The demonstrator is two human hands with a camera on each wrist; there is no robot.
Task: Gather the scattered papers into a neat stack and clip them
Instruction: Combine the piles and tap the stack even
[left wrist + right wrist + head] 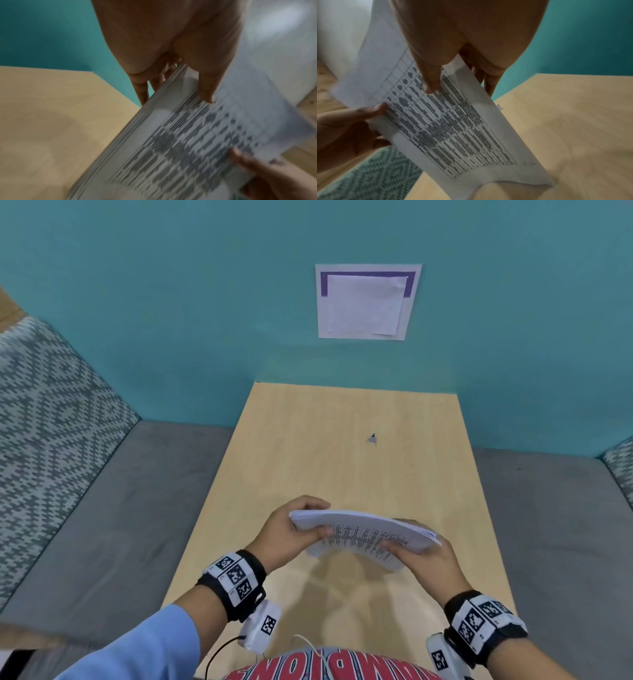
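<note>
Hands are both clamped on one stack of printed papers (366, 537), held above the bench (308, 446): left hand (291, 534) at its left end, right hand (423, 556) at its right, thumbs on top. One binder clip (372, 438) lies farther back.

The red shirt (329, 667) bears upside-down letters, partly "MPION".

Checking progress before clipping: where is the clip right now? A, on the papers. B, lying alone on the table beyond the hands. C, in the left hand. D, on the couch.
B: the clip lies alone on the table, while the left hand and right hand hold the papers.
</note>
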